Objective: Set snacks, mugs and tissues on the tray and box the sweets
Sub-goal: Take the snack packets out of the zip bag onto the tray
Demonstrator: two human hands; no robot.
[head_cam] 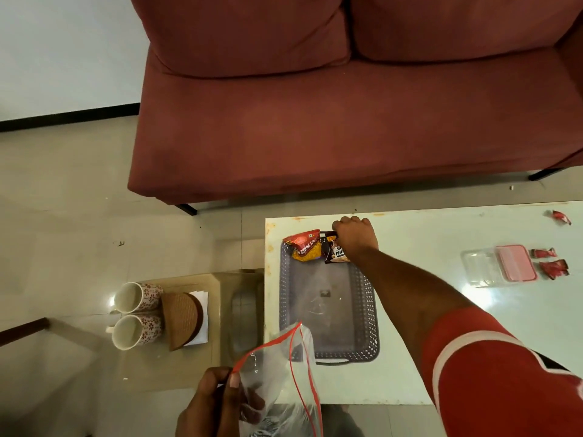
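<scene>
Progress is early. Two snack packets lie at the far end of the grey perforated tray (328,313) on the tabletop (426,310): a red bhujia sev packet (305,247) and a dark peanut packet (336,252), the latter pinched by the right hand (356,236). The left hand (214,402) pinches the rim of a clear zip bag (280,373). Remaining: two patterned mugs (135,313) and white tissues (202,313) sit on a low side table, off the tray. Red-wrapped sweets (550,263) lie beside the open pink-lidded box (498,264), unboxed.
</scene>
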